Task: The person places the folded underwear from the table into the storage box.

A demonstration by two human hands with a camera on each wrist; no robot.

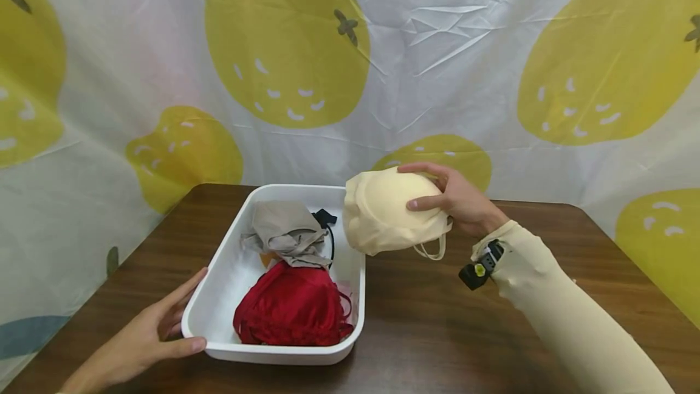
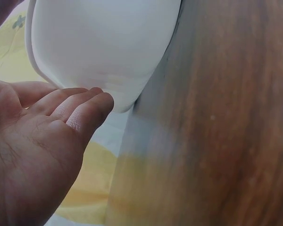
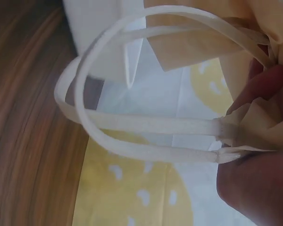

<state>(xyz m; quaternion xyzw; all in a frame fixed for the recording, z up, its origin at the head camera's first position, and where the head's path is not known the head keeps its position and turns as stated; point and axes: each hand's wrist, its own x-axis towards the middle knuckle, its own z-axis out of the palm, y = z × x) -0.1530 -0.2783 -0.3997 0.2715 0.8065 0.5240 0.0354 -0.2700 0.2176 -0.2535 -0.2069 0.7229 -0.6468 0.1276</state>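
My right hand (image 1: 454, 199) grips a folded cream bra (image 1: 396, 208), thumb on the near cup and fingers over its top. The bra is held above the table, overlapping the right rim of a white plastic tub (image 1: 219, 278) in the head view. Its thin straps (image 3: 155, 125) hang in loops beneath the hand. At the tub's near left corner my left hand (image 1: 147, 327) rests with extended fingers along the outer wall and its thumb at the near rim. Inside the tub lie a red satin bra (image 1: 292, 306) and a crumpled grey garment (image 1: 287, 227).
A black strap (image 1: 325, 217) shows in the tub beside the grey garment, with a bit of orange (image 1: 268, 258) underneath. The tub stands on a dark wooden table (image 1: 437, 321). Behind it hangs a white curtain (image 1: 437, 35) printed with yellow fruit.
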